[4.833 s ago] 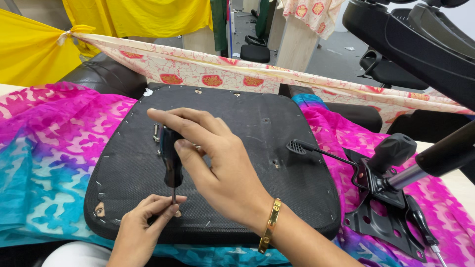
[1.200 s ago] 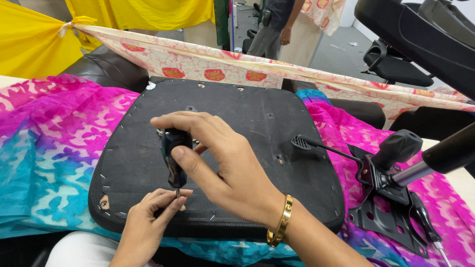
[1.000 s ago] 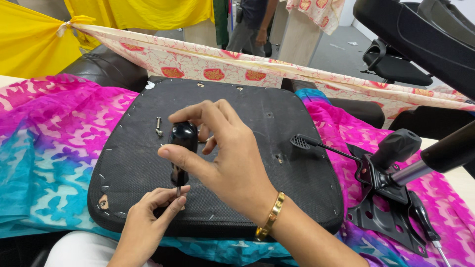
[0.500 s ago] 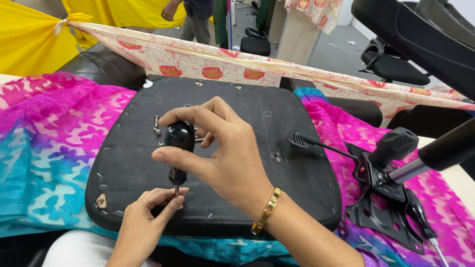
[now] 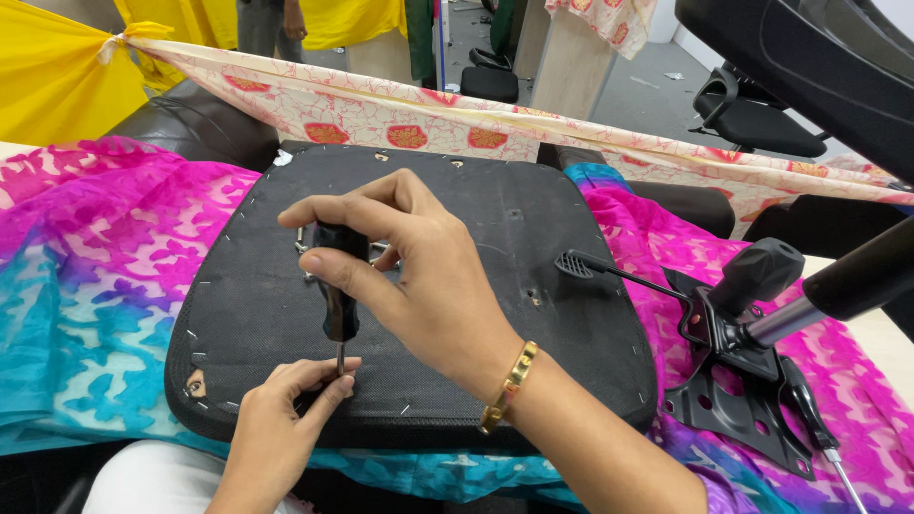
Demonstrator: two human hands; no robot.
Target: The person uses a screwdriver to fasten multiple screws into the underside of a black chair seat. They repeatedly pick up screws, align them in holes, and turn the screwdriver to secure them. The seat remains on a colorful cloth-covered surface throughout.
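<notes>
Seat base (image 5: 533, 238), black underside up, lies flat under both hands. Right hand (image 5: 428, 276) closes its grip round the screwdriver (image 5: 335, 295) handle, holding it upright; below, left hand (image 5: 286, 409) pinches fingertips at the tip, seemingly steadying it.

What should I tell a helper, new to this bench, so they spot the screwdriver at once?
Find the big black seat base lying upside down on the pink and blue cloth. Near its front edge, the right hand grips a screwdriver upright. Its black handle and thin metal shaft, steadied by the left hand, set it apart.
</notes>
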